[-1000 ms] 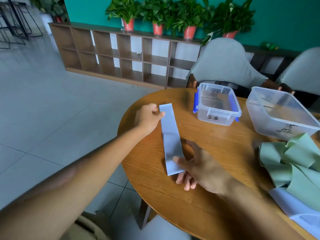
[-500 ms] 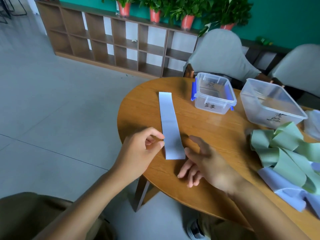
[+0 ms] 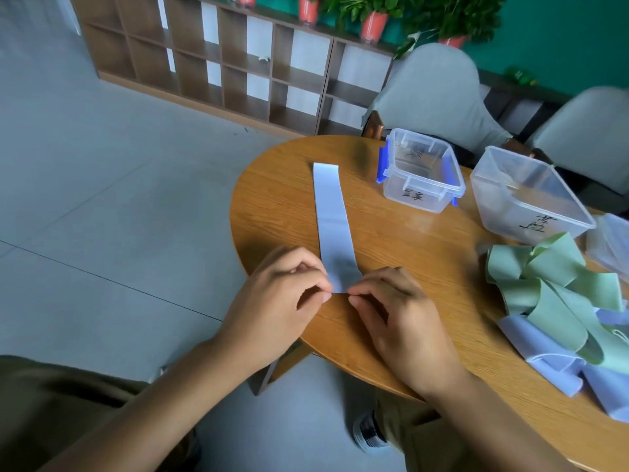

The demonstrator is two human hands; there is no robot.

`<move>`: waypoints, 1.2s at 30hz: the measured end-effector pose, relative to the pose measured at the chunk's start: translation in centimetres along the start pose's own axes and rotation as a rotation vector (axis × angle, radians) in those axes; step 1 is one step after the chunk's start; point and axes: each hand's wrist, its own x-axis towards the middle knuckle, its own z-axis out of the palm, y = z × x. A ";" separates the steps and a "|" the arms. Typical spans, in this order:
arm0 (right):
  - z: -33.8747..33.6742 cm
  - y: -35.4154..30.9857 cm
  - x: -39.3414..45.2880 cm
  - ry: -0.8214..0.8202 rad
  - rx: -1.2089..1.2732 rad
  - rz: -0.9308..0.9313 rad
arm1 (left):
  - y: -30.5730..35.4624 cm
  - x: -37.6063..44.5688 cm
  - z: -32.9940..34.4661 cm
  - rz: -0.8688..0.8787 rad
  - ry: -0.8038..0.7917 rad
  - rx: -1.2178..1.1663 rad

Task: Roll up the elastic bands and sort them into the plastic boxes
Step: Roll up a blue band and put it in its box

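- Pale blue and matte, the elastic band [image 3: 332, 219] lies flat as one long strip on the table [image 3: 282, 212]; its near end is pinched at both corners by the curled fingers [image 3: 323, 289] of the left hand [image 3: 275, 301] and the right hand [image 3: 394, 315].
- Wood-grained and round, the table leaves bare surface on either side of the strip; the left hand sits close to its curved edge, over grey floor tile.
- Beyond the strip's far end stand two clear plastic boxes: a small box [image 3: 420, 175] with blue clips and a larger box [image 3: 527, 195], each with handwriting I cannot make out.
- A loose heap of green and blue bands [image 3: 558, 301] lies right of the hands, cut off by the frame edge.
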 end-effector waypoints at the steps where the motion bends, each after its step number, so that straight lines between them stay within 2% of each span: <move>1: 0.0 0.2 0.1 -0.005 0.000 -0.004 | 0.1 0.0 0.0 0.005 0.001 0.012; 12: 0.5 1.2 1.0 -0.038 0.073 -0.015 | 0.2 0.3 0.6 -0.006 0.007 0.076; 19: 0.3 1.5 2.1 -0.126 0.119 0.030 | 0.4 0.8 0.9 -0.035 0.005 0.136; 22: 0.2 1.5 2.5 -0.143 0.133 0.058 | 0.5 1.0 0.7 0.038 -0.044 0.236; 29: 0.6 0.9 2.7 -0.117 0.057 0.041 | 1.0 1.3 0.7 0.042 -0.092 0.366; 36: 0.6 0.6 3.1 -0.163 0.010 0.046 | 0.3 1.6 1.2 0.023 -0.109 0.383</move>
